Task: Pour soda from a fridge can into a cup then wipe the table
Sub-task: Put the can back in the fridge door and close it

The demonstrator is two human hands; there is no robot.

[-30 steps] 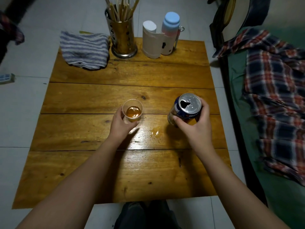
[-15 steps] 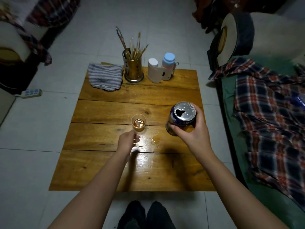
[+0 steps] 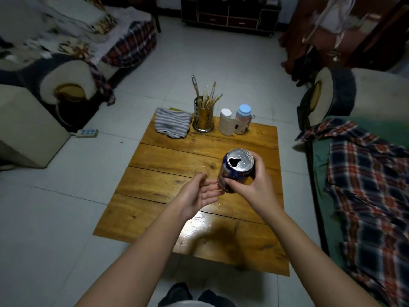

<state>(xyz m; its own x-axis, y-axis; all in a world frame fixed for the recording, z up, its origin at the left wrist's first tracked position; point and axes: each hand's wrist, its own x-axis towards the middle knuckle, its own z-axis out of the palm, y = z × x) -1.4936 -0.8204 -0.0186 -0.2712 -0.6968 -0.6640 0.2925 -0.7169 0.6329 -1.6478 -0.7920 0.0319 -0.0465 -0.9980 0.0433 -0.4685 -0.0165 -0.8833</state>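
Observation:
My right hand (image 3: 252, 185) grips an opened blue soda can (image 3: 235, 168), held upright above the low wooden table (image 3: 168, 156). My left hand (image 3: 199, 193) is open, palm turned toward the can, its fingertips close to the can's base. A small clear plastic cup (image 3: 201, 170) stands on the table just behind my left hand; the hand hides its lower part and its contents are not visible. A small wet spill (image 3: 218, 204) glistens on the table below the can. A grey striped cloth (image 3: 171, 125) lies at the table's far left corner.
At the far edge stand a brass holder with chopsticks (image 3: 203, 117), a white container (image 3: 225, 122) and a blue-capped bottle (image 3: 242, 119). A bed with a plaid blanket (image 3: 365, 185) lies at the right. A sofa (image 3: 55, 72) and a power strip (image 3: 87, 132) are at the left.
My left hand let go of the cup and moved right, opening beside the can. My right hand lifted the can higher. The view pulled back and up.

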